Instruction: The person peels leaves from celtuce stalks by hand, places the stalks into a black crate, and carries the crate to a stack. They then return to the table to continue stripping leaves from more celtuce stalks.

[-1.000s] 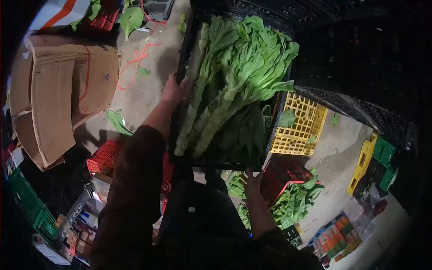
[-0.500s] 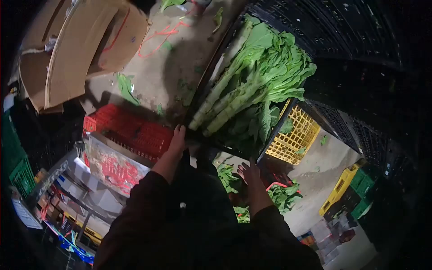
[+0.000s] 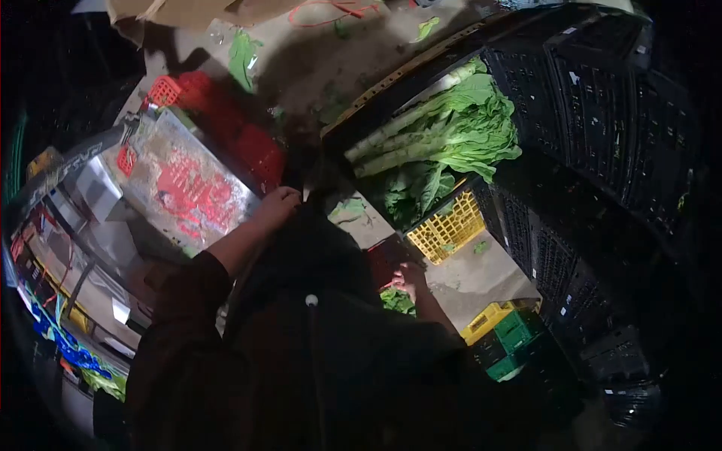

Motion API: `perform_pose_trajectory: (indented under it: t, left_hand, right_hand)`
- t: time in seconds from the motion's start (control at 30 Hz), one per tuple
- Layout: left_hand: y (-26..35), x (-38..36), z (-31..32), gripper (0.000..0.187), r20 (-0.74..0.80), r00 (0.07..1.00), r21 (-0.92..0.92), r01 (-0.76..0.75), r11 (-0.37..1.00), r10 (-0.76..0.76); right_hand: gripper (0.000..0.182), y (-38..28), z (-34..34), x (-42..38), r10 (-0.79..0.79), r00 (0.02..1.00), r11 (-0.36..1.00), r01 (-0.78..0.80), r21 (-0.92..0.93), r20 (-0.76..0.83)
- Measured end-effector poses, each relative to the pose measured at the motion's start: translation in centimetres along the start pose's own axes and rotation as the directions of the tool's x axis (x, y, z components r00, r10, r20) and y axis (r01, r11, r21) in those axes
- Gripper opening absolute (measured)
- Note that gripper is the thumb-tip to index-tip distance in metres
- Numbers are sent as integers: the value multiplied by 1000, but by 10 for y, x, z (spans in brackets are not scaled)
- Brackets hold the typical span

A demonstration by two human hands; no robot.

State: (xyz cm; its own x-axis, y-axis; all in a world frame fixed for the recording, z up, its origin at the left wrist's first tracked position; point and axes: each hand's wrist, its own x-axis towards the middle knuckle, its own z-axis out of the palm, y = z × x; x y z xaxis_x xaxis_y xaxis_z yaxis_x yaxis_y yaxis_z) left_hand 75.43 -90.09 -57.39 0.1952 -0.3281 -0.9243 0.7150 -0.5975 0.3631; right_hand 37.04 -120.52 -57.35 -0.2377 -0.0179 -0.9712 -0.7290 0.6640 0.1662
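Long-stemmed leafy greens, like stem lettuce, lie in a dark crate with their leaves to the right. My left hand is away from the crate, beside my dark clothing and near the red crate; its fingers are loosely bent with nothing visible in them. Lower right, my right hand hangs with loosely curled, parted fingers and no visible object in it. Below that hand are loose green leaves and a dark red container, partly covered by my body.
Black crates are stacked along the right. A yellow crate is beside the greens; yellow and green crates stand lower right. A stained board is at left. Leaf scraps and red string litter the floor.
Both hands have come away from the near edge of the crate of greens. My view has turned, and the cardboard box has mostly left the top left.
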Motion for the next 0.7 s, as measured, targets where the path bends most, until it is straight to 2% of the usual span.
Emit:
perform_pose_trajectory:
  t: [0.03,0.1,0.13,0.17,0.2,0.23,0.3,0.33,0.4,0.5,0.53,0.6,0.63,0.7]
  left_hand:
    - [-5,-11,-12,35,-14,999,-91,-36,995,35]
    - [-29,-29,-35,33,-49,999,-167,-31,986,23]
    - [-35,-33,-45,31,-86,996,-223,-57,973,39]
    - [-37,-49,-51,29,-110,993,-354,-69,933,32]
    - [-44,-58,-55,29,-154,987,-415,-31,909,-37]
    - [-50,-65,-59,28,-198,975,-476,-5,879,-101]
    - [-70,-84,-65,29,-200,977,-505,-38,862,-74]
    - [-80,-92,-63,29,-245,964,-508,-36,861,-104]
    - [-98,-108,-54,29,-312,941,-519,-52,853,-132]
    - [-137,-139,-31,29,-362,916,-569,-71,819,-172]
    - [-161,-146,-21,29,-391,904,-575,-92,813,-175]
    - [-224,-156,2,35,-421,880,-570,-67,819,-220]
    - [-258,-161,17,35,-425,870,-586,-53,809,-251]
    - [-310,-182,49,34,-426,843,-656,-38,754,-328]
  right_hand:
    - [25,-15,9,-27,-42,990,992,25,125,132]
    - [22,-33,-1,-23,-58,937,988,5,154,343]
    - [16,-64,52,-83,-167,985,949,149,-276,-40]
    - [15,-72,37,-68,-142,968,983,163,-89,207]
    - [14,-79,33,-72,-143,888,989,111,99,436]
    - [9,-78,40,-70,-259,961,926,275,-259,95]
    - [7,-102,56,-84,-258,964,909,263,-323,58]
    - [9,-101,32,-46,-411,900,750,426,-507,148]
    - [15,-118,61,-88,-369,915,828,404,-389,163]
    - [27,-132,73,-99,-416,896,758,436,-486,156]
    - [35,-135,75,-101,-413,900,757,426,-495,142]
    - [40,-138,73,-99,-423,885,707,457,-540,196]
    - [39,-139,74,-105,-424,877,685,475,-553,228]
    - [25,-143,70,-91,-455,865,642,484,-595,213]
